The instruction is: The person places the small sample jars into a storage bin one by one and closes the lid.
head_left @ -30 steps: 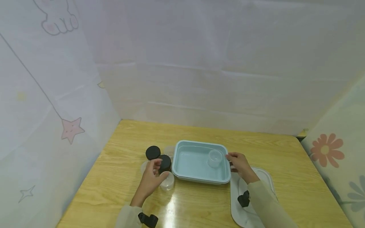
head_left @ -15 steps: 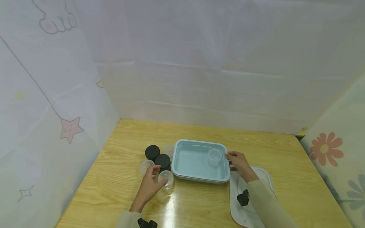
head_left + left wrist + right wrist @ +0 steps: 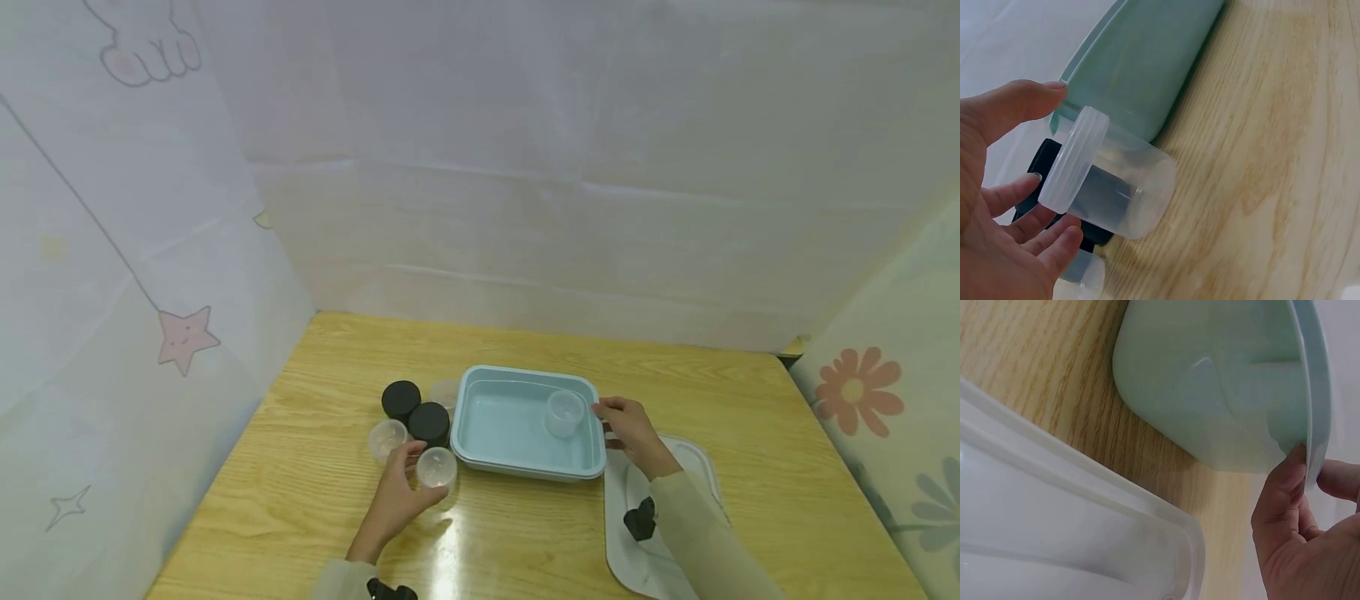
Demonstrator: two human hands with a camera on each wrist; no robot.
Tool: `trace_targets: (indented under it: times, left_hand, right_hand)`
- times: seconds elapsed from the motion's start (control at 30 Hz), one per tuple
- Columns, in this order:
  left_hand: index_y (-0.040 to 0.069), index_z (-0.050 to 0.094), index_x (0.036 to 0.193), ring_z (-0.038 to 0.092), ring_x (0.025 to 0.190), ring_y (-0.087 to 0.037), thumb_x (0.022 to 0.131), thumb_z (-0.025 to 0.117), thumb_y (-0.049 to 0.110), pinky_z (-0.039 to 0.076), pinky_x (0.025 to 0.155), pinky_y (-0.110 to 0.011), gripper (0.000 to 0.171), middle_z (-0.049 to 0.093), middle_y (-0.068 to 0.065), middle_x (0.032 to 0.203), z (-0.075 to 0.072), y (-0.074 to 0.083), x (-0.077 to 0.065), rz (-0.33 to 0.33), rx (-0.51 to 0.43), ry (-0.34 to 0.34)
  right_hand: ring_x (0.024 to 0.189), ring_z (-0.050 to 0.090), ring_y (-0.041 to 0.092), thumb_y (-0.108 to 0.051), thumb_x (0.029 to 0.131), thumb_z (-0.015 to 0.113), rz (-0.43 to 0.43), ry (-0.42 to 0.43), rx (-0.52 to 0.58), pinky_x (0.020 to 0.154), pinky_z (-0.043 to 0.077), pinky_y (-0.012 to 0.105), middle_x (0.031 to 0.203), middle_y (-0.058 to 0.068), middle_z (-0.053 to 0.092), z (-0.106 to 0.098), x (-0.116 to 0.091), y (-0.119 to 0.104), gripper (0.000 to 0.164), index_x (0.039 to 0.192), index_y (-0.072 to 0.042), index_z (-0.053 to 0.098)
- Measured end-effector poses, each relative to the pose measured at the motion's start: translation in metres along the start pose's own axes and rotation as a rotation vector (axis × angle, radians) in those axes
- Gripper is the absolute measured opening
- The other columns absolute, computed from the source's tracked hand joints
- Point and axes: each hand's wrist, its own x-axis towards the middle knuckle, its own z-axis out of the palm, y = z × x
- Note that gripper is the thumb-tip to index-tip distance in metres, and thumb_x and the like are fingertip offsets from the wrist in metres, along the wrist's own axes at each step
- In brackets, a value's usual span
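My left hand (image 3: 401,496) curves beside a clear plastic jar with a translucent lid (image 3: 437,468), its thumb in front and its fingers behind. In the left wrist view the thumb stands apart from the lid (image 3: 1075,159), and the fingertips reach close to its edge. My right hand (image 3: 628,429) pinches the right rim of a light blue plastic basin (image 3: 498,425), thumb on one side of the rim and fingers under it, as the right wrist view shows. Inside the basin, towards its right end, stands one clear jar (image 3: 564,414).
Left of the basin stand two black-lidded jars (image 3: 429,425), a clear jar (image 3: 387,439) and another clear one (image 3: 444,393) partly behind the basin. A white tray-like lid (image 3: 637,550) lies under my right forearm on the wooden table (image 3: 525,533). Cloth walls border the table.
My left hand has drawn slightly down from over the black lid to the nearest clear jar, its fingers spread around it. The right hand keeps its hold on the basin rim.
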Motion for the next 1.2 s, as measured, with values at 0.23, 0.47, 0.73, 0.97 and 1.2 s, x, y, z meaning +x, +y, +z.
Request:
trace_targets:
  times: [0.23, 0.47, 0.73, 0.97, 1.2]
  left_hand:
    - [0.0, 0.042, 0.132, 0.049, 0.116, -0.035, 0.068, 0.083, 0.014, 0.042, 0.096, -0.048, 0.077, 0.044, -0.022, 0.132, 0.003, -0.003, 0.002, -0.007, -0.004, 0.012]
    - [0.0, 0.043, 0.13, 0.051, 0.114, -0.035, 0.067, 0.083, 0.012, 0.043, 0.094, -0.047, 0.075, 0.048, -0.02, 0.128, 0.009, -0.009, 0.002, -0.01, -0.017, 0.058]
    - [-0.002, 0.047, 0.127, 0.053, 0.11, -0.033, 0.069, 0.081, 0.008, 0.045, 0.09, -0.045, 0.068, 0.052, -0.019, 0.124, 0.013, -0.014, -0.001, -0.012, -0.029, 0.105]
    - [0.001, 0.049, 0.126, 0.054, 0.106, -0.028, 0.07, 0.081, 0.01, 0.044, 0.087, -0.04, 0.065, 0.054, -0.016, 0.122, 0.013, -0.012, -0.004, -0.006, -0.043, 0.122]
    - [0.003, 0.052, 0.126, 0.055, 0.104, -0.024, 0.071, 0.082, 0.014, 0.048, 0.084, -0.032, 0.063, 0.056, -0.011, 0.118, 0.011, -0.01, -0.006, 0.054, 0.003, 0.153]
  right_hand:
    - [0.094, 0.059, 0.02, -0.022, 0.1, 0.048, 0.011, -0.004, 0.015, 0.069, 0.053, 0.028, 0.123, 0.018, 0.053, 0.002, -0.002, -0.002, 0.045, 0.136, 0.004, 0.041]
    - [0.094, 0.058, 0.021, -0.024, 0.1, 0.049, -0.003, -0.007, 0.015, 0.069, 0.053, 0.028, 0.123, 0.018, 0.053, 0.003, -0.001, -0.002, 0.047, 0.136, 0.004, 0.041]
    - [0.091, 0.058, 0.019, -0.022, 0.1, 0.048, 0.013, -0.002, 0.012, 0.068, 0.052, 0.028, 0.12, 0.016, 0.055, 0.004, 0.001, 0.002, 0.043, 0.135, 0.002, 0.043]
    - [0.09, 0.058, 0.019, -0.022, 0.1, 0.049, -0.002, -0.001, 0.015, 0.067, 0.053, 0.028, 0.119, 0.017, 0.055, 0.002, -0.001, 0.0, 0.043, 0.134, 0.004, 0.043]
    - [0.09, 0.058, 0.019, -0.022, 0.1, 0.049, -0.008, -0.006, 0.016, 0.067, 0.053, 0.028, 0.118, 0.016, 0.055, -0.001, -0.001, 0.0, 0.043, 0.134, 0.004, 0.044]
